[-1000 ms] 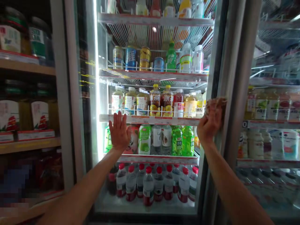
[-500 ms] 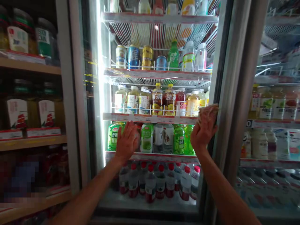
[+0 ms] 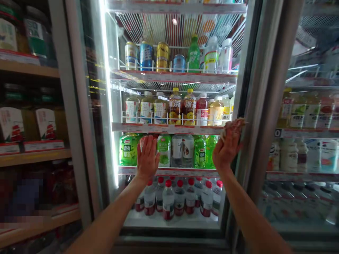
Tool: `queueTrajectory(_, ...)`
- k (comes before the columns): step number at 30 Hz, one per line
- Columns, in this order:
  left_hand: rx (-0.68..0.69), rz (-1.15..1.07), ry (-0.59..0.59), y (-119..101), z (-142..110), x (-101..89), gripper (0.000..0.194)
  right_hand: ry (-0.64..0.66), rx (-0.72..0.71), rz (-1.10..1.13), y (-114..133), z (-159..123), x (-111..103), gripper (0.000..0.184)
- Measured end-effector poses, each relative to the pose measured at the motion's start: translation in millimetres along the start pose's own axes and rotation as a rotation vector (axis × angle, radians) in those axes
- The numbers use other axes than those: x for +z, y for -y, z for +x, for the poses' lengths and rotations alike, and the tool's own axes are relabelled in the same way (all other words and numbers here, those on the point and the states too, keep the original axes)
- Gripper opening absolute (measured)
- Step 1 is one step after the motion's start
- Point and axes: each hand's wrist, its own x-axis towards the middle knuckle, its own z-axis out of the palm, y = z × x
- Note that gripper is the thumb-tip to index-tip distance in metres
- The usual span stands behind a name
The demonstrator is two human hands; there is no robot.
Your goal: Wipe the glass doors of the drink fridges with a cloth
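My left hand (image 3: 148, 157) is spread with its fingers pointing up, apparently flat against the glass door (image 3: 159, 225) of a lit drinks fridge. Behind it are green tea bottles (image 3: 128, 150) on a lower shelf. At the door's right side my right hand (image 3: 226, 150) is closed on a crumpled, patterned cloth (image 3: 234, 127), which lies near the metal door frame (image 3: 254, 134). Part of the cloth is hidden behind the fingers. Whether the cloth presses on glass or frame I cannot tell.
Inside the fridge stand cans (image 3: 147, 56), iced tea bottles (image 3: 175, 106) and red-capped water bottles (image 3: 168, 201). To the left, a wooden shelf (image 3: 34, 157) carries large jars (image 3: 12, 120). Another glass-fronted section with juice bottles (image 3: 298, 111) is on the right.
The view has tilted slightly down and shifted, so the shelves sit higher in the picture. My left hand is a little further right against the bottles. The cloth remains in my right hand.
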Motion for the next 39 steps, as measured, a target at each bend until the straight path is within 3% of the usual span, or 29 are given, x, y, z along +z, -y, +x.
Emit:
queueTrajectory(2,-0.044,-0.012,-0.008,-4.0,-0.8,2.1,0.062,0.122,-0.111,0.041,21.5,-11.2,0.4,0.056)
queueTrajectory(5,-0.048,-0.020,0.015,-5.6,-0.7,1.6,0.062,0.395,-0.428,0.096,64.7,-34.8,1.8,0.057)
queueTrajectory(7,-0.029,-0.015,0.023,-4.3,-0.4,-0.2,0.062,0.454,-0.505,0.086,70.8,-41.3,-0.5,0.055)
queueTrajectory(9,-0.017,-0.013,0.025,-3.1,-0.6,-1.2,0.062,0.382,-0.432,0.049,49.9,-36.7,-5.3,0.054)
queueTrajectory(13,-0.052,-0.023,0.027,-5.1,-2.6,1.6,0.062,0.071,-0.061,-0.040,-13.0,-15.2,-11.0,0.054)
queueTrajectory(15,-0.087,-0.034,0.028,-7.9,-3.3,3.6,0.061,0.037,0.030,-0.033,-15.0,-14.4,-9.4,0.055)
queueTrajectory(17,-0.109,-0.044,0.031,-10.4,-3.3,4.3,0.061,0.132,-0.044,0.032,9.6,-24.2,-5.8,0.056)
queueTrajectory(21,-0.098,-0.020,0.047,-10.6,-2.6,1.2,0.062,0.399,-0.334,0.144,67.4,-51.2,-1.5,0.056)
queueTrajectory(24,-0.072,0.022,0.065,-8.9,-3.9,-1.4,0.062,0.396,-0.370,0.101,53.0,-53.6,-7.9,0.055)
queueTrajectory(27,-0.075,0.032,0.083,-9.4,-6.1,-0.7,0.062,0.187,-0.155,-0.028,8.6,-40.7,-13.7,0.055)
queueTrajectory(29,-0.093,0.031,0.081,-11.3,-7.1,1.4,0.062,0.086,-0.022,-0.087,-2.3,-35.0,-12.7,0.055)
queueTrajectory(31,-0.118,0.033,0.073,-14.0,-7.4,3.2,0.063,0.116,-0.051,-0.063,14.3,-39.0,-8.6,0.053)
queueTrajectory(35,-0.115,0.024,0.087,-18.0,-9.5,-0.1,0.065,0.364,-0.403,0.082,76.8,-64.4,-1.4,0.051)
queueTrajectory(37,-0.092,0.028,0.108,-18.2,-13.0,-4.6,0.064,0.404,-0.459,0.095,80.7,-70.5,-4.3,0.050)
queueTrajectory(39,-0.080,0.038,0.138,-18.0,-17.8,-8.7,0.062,0.350,-0.378,0.056,56.8,-66.9,-11.1,0.052)
